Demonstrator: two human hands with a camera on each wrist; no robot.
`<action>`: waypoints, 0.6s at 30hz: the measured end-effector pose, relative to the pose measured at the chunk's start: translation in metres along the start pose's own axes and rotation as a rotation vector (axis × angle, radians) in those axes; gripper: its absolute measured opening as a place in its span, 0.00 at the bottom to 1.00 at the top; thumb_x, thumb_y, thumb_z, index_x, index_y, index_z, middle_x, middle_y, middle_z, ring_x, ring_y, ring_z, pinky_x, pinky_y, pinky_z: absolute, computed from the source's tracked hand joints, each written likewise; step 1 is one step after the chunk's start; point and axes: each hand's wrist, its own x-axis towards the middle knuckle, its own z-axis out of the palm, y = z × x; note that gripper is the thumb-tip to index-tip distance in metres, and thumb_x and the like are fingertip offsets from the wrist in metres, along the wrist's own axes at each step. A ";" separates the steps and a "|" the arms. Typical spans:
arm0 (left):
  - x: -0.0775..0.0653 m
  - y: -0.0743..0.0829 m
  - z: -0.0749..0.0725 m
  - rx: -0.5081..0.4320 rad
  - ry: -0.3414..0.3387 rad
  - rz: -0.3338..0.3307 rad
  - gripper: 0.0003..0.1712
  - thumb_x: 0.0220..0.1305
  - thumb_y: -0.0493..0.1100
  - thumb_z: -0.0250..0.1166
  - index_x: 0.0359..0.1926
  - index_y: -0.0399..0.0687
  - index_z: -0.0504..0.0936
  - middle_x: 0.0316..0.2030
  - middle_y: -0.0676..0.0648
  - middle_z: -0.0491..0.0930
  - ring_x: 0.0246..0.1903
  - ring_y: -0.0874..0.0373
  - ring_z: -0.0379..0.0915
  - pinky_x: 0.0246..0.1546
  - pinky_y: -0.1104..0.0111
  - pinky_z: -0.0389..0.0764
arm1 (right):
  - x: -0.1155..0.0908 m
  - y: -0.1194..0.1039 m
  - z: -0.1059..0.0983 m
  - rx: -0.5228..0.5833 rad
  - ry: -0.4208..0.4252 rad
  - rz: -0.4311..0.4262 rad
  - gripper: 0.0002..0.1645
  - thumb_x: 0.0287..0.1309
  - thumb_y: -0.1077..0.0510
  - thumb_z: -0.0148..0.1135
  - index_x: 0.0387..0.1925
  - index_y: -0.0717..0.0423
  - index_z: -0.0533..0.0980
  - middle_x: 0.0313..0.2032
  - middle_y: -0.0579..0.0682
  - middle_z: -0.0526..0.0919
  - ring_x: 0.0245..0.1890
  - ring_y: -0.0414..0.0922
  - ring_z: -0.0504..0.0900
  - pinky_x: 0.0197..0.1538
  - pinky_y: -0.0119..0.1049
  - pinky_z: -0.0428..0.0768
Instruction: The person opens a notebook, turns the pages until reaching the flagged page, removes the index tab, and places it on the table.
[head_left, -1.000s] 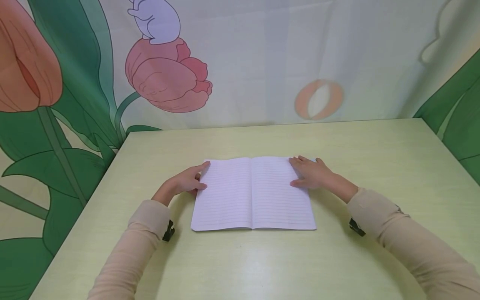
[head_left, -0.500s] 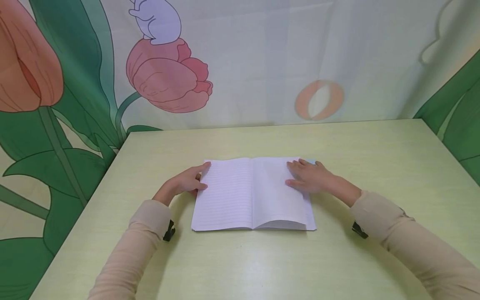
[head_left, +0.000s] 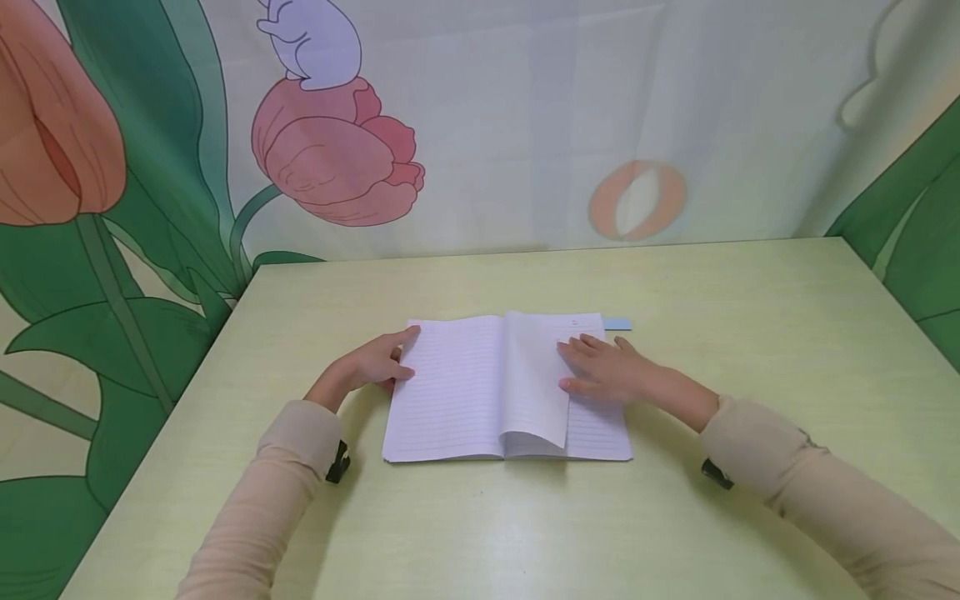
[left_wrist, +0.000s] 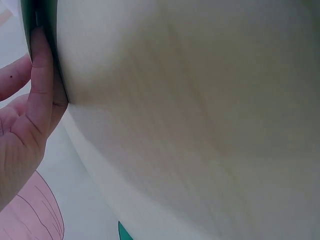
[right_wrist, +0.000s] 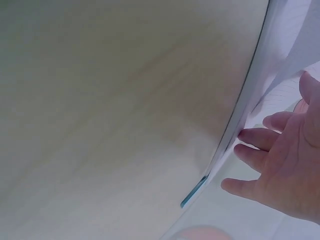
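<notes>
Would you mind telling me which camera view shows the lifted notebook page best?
The head view: the lifted page curls over beside the right hand. The right wrist view catches only page edges; the left wrist view shows none of it.

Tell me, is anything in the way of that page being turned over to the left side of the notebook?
Nothing visible. The right hand pushes the lifted page; the left page lies bare, and the left hand touches only the notebook's outer edge.

Both arms in long, close-fitting beige knit sleeves, soft folds along forearms, cuffs ending at the wrists. Bare left hand (head_left: 369,364) and bare right hand (head_left: 606,369), no rings seen. Small black clip-like wrist device under each cuff: left (head_left: 337,462), right (head_left: 716,473).
</notes>
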 end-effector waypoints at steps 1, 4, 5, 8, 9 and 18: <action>0.000 0.000 0.000 0.004 0.000 0.001 0.44 0.62 0.30 0.55 0.71 0.46 0.40 0.42 0.36 0.70 0.32 0.54 0.72 0.32 0.67 0.76 | -0.001 -0.002 0.000 0.000 -0.002 -0.006 0.41 0.64 0.39 0.43 0.68 0.61 0.51 0.66 0.63 0.53 0.66 0.59 0.47 0.58 0.65 0.44; 0.001 -0.001 0.000 0.012 0.007 -0.001 0.43 0.61 0.30 0.56 0.71 0.46 0.41 0.40 0.37 0.69 0.31 0.54 0.71 0.31 0.67 0.75 | -0.003 -0.007 0.000 -0.017 -0.002 -0.038 0.42 0.61 0.41 0.50 0.67 0.62 0.53 0.65 0.65 0.55 0.65 0.60 0.49 0.58 0.66 0.46; 0.001 -0.001 0.000 0.017 0.010 -0.002 0.43 0.61 0.30 0.56 0.71 0.46 0.41 0.40 0.37 0.69 0.30 0.54 0.70 0.30 0.68 0.75 | -0.004 -0.009 0.000 -0.025 -0.002 -0.044 0.42 0.60 0.43 0.52 0.67 0.62 0.53 0.64 0.65 0.55 0.65 0.60 0.50 0.58 0.66 0.46; 0.001 -0.001 0.000 0.021 0.020 -0.009 0.43 0.61 0.31 0.56 0.71 0.47 0.42 0.39 0.38 0.69 0.29 0.54 0.70 0.30 0.68 0.75 | -0.004 -0.011 0.000 -0.060 0.020 -0.045 0.40 0.59 0.47 0.54 0.66 0.63 0.55 0.63 0.65 0.59 0.64 0.60 0.53 0.57 0.65 0.49; 0.001 -0.001 0.000 0.019 0.023 -0.012 0.43 0.61 0.31 0.56 0.71 0.47 0.42 0.39 0.38 0.69 0.29 0.54 0.70 0.30 0.68 0.74 | -0.003 -0.011 0.000 -0.074 0.035 -0.042 0.38 0.60 0.49 0.53 0.66 0.63 0.56 0.63 0.64 0.60 0.64 0.59 0.55 0.57 0.64 0.51; 0.001 -0.002 0.000 0.027 0.021 -0.004 0.43 0.61 0.31 0.56 0.71 0.48 0.42 0.37 0.39 0.69 0.27 0.54 0.69 0.29 0.68 0.74 | 0.002 -0.011 -0.001 -0.116 0.293 -0.047 0.23 0.61 0.60 0.46 0.57 0.60 0.71 0.54 0.62 0.73 0.55 0.62 0.69 0.49 0.55 0.70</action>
